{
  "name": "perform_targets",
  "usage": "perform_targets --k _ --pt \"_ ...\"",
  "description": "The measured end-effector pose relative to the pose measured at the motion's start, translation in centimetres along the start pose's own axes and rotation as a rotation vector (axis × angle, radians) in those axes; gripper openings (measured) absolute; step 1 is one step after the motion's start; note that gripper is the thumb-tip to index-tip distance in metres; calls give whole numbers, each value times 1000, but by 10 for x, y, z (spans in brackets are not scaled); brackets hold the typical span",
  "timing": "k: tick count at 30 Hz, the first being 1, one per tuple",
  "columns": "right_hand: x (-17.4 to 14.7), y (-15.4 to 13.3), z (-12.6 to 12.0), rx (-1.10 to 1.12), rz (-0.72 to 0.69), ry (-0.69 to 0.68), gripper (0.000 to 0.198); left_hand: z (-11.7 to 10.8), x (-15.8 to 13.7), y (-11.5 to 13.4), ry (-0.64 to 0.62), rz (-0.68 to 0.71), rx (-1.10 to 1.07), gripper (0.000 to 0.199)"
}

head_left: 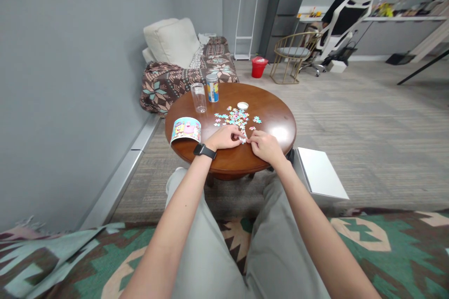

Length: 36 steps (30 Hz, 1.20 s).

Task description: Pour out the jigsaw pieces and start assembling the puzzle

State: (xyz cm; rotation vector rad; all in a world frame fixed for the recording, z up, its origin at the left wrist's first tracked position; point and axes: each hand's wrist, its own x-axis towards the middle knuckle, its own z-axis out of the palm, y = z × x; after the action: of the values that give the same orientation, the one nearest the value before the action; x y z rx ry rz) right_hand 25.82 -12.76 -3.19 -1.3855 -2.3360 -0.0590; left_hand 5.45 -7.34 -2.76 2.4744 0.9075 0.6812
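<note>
Small jigsaw puzzle pieces (235, 117) lie in a loose pile on a round brown wooden table (277, 98). My left hand (226, 137), with a black watch on the wrist, has its thumb and fingers curled round a few puzzle pieces (242, 140) at the near side of the pile. From the right, my right hand (265, 146) meets them, fingers bent in and fingertips pinched at the edge of these same pieces. How the pieces fit together is too small to make out. A curved cartoon picture sheet (186, 129) stands left of my left hand.
Behind the pile are a clear cup (199, 98), a cartoon-printed can (212, 88) and a round lid (242, 105). A white box (321, 173) stands right of the table. Farther off are a covered sofa (175, 42), a red bin (259, 67) and a seated person (336, 9).
</note>
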Motion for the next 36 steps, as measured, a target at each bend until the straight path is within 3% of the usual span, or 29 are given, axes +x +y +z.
perform_targets --k 8,12,16,20,36 --pt "-1 0 -2 28 -12 -16 35 -2 1 0 -54 -11 36 17" --pt "0 1 -1 81 -1 -12 30 -1 0 1 -22 -9 3 19" --pt "-1 1 0 144 86 79 28 -2 0 1 54 -4 -42 22" --pt "-1 2 1 140 147 143 28 -3 0 0 44 1 -60 16" --pt "-1 5 1 192 51 95 11 -1 -2 -2 3 -23 -126 17"
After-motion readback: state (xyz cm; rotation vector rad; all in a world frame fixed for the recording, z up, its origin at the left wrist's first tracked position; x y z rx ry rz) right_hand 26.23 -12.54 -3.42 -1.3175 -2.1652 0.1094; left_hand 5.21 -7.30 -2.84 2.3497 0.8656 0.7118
